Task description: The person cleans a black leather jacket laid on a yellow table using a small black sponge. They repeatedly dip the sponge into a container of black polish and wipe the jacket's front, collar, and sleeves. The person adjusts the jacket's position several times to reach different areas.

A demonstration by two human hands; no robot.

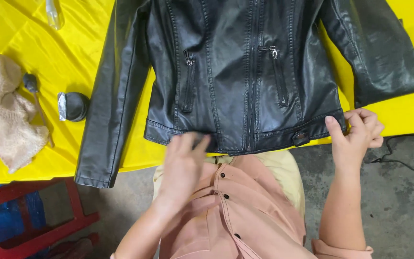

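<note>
At the far left a red stool (29,216) stands on the floor below the edge of the desk (73,43), which is covered in yellow cloth; on it lie a beige fluffy cloth (3,115), a small brush (32,86) just beside it, and a round black tin (74,106) a little further right, all well apart from the hands.

The black leather jacket (245,72) lies flat and zipped on the desk, front side up; its long axis runs away from the person, collar end out of view at the top, hem at the near edge; the sleeves slant outward, one hanging over the desk edge at the left.

The left hand (183,165) rests on the hem left of the zip, blurred; its fingers (197,143) look spread and flat on the leather, but whether they pinch anything cannot be told; the right hand (358,134) is closed on the hem's right corner, thumb on top, fingers curled beneath.

Both hands meet the jacket at its near edge, so the garment lies straight ahead of each grip; the right hand has the firmer hold; nothing stands between hands and jacket; a dark cable (398,158) lies on the floor at the right.
</note>
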